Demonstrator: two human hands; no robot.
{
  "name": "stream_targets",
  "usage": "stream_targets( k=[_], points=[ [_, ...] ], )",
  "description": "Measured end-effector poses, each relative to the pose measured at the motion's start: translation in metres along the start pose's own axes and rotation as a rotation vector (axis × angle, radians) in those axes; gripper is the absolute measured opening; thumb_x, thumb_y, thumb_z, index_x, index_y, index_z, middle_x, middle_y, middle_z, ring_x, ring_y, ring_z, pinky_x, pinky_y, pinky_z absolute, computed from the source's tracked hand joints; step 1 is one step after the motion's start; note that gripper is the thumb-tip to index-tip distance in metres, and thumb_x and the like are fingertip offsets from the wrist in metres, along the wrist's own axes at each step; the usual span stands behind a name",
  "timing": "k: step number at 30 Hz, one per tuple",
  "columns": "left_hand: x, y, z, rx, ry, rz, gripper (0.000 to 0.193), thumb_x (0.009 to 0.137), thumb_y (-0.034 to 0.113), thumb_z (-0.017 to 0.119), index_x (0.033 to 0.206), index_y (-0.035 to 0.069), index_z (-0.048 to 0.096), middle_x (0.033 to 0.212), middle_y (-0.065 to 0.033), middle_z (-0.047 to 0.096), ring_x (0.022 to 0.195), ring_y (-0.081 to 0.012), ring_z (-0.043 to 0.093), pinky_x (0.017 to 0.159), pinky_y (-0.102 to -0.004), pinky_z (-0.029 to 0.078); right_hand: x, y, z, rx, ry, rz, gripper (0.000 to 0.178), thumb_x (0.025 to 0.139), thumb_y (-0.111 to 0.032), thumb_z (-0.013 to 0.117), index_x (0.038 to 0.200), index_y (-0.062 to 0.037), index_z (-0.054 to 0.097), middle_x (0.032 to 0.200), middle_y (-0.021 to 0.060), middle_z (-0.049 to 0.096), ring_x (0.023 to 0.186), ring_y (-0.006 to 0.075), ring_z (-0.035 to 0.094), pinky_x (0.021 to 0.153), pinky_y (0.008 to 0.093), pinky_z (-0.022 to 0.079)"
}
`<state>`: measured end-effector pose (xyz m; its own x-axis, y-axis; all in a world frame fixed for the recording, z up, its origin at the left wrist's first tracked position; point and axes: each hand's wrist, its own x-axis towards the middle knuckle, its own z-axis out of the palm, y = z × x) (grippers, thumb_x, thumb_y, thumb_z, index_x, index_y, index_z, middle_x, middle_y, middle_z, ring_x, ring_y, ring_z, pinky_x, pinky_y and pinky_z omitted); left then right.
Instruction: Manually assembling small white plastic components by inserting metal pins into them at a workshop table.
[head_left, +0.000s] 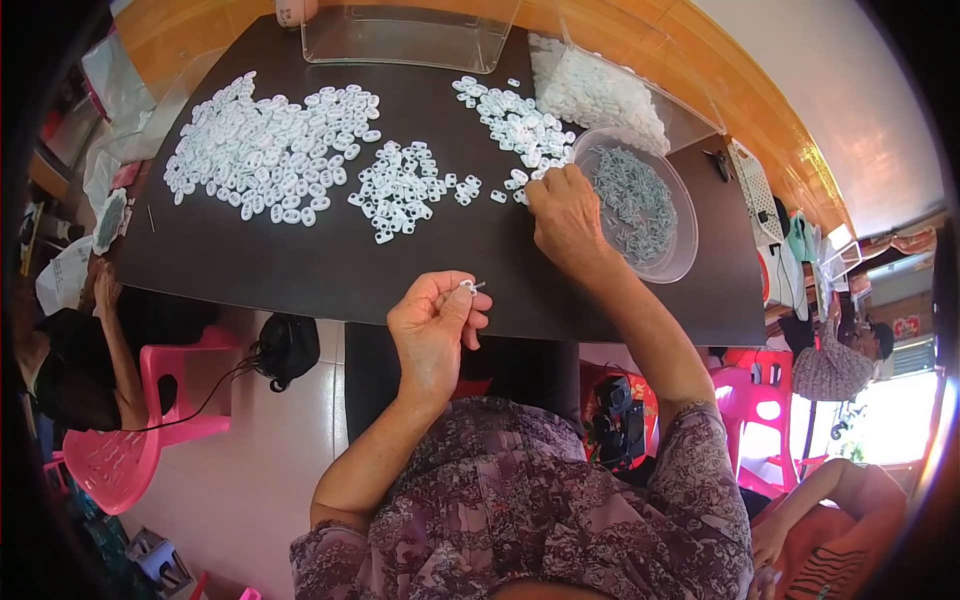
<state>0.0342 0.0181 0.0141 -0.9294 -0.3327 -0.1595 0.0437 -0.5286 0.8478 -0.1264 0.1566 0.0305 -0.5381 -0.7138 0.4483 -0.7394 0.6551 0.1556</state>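
The left hand (pixel 432 322) covers part of the small white piece (pixel 467 284) in its pinch. The right hand (pixel 567 215) hides its own fingertips; whether it grips anything is unclear. The grey bits (pixel 635 195) are too small to tell as screws or nails. The upper edge cuts off a clear bin (pixel 400 64).

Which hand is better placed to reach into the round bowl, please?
Probably the right hand: it is close beside the bowl of grey metal pieces. The left hand is farther away and pinches a small white piece.
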Motion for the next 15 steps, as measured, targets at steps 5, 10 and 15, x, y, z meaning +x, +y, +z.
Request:
stream_targets(
  k=[5, 10, 15],
  points=[
    [0.0, 0.001, 0.001, 0.018, 0.014, -0.003, 0.013, 0.09, 0.007, 0.054, 0.093, -0.005, 0.058, 0.076, -0.012, 0.064, 0.057, -0.0111, 0.057, 0.044, -0.0217, 0.044, -0.004, -0.001, 0.002, 0.117, -0.011, -0.03, 0.012, 0.067, 0.002, 0.059, 0.076, -0.004, 0.055, 0.078, 0.0114, 0.053, 0.078, 0.0289, 0.05, 0.067, 0.038, 0.042],
    [0.002, 0.0, -0.001, 0.003, 0.0, -0.007, 0.014, 0.089, 0.007, 0.055, 0.094, -0.006, 0.058, 0.076, -0.0129, 0.064, 0.057, -0.0117, 0.057, 0.045, -0.0221, 0.045, -0.009, -0.003, -0.012, 0.255, 0.105, 0.003, 0.019, 0.069, 0.005, 0.059, 0.085, -0.0054, 0.06, 0.076, 0.0102, 0.054, 0.076, 0.03, 0.051, 0.064, 0.0386, 0.042],
    [-0.001, 0.001, -0.001, 0.023, 0.004, 0.022, 0.013, 0.09, 0.007, 0.054, 0.095, -0.005, 0.057, 0.077, -0.0121, 0.063, 0.058, -0.0111, 0.057, 0.046, -0.0216, 0.045, -0.019, -0.006, -0.012, 0.291, 0.095, 0.057, 0.018, 0.071, 0.001, 0.063, 0.087, -0.0069, 0.062, 0.074, 0.0095, 0.053, 0.074, 0.0295, 0.051, 0.062, 0.0387, 0.042]
  ],
)
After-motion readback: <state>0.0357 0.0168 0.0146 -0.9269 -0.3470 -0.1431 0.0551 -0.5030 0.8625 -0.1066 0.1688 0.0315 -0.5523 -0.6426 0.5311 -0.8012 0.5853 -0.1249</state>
